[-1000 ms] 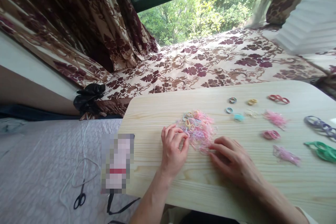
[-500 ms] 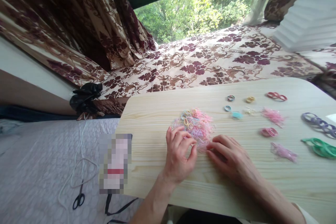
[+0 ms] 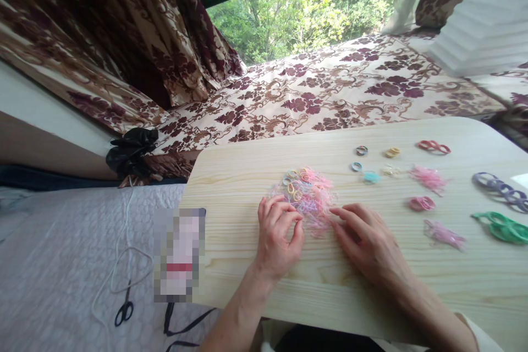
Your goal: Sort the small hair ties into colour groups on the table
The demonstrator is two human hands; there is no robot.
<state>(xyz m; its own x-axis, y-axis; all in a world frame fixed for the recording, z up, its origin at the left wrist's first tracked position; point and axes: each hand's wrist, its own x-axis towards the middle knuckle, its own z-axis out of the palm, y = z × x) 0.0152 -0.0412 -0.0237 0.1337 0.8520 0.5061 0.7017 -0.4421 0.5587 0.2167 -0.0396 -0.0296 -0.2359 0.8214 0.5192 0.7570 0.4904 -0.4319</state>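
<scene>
A mixed pile of small elastic bands [image 3: 311,192], mostly pink and lilac with some yellow and blue rings, lies on the light wooden table [image 3: 235,176]. At the pile's lower left edge is my left hand [image 3: 280,234], its thumb and index finger curled together; whatever they pinch is too small to name. My right hand [image 3: 365,236] touches the pile's lower right edge with bent fingers pressed together, and anything between the fingertips cannot be made out. Right of the hands lie sorted groups: pink strands [image 3: 429,179], pink rings [image 3: 421,203] and lilac strands [image 3: 444,235].
Farther right are purple bands [image 3: 501,191] and green bands [image 3: 505,227]. Yellow rings [image 3: 392,152], red bands [image 3: 433,147] and blue strands [image 3: 371,177] lie toward the back. A blurred-out object [image 3: 179,256] overlaps the left edge. Scissors [image 3: 124,313] rest on the bed.
My right hand has shifted slightly right and up along the pile's edge. My left hand has moved a little left, its fingers still curled. The view has shifted slightly.
</scene>
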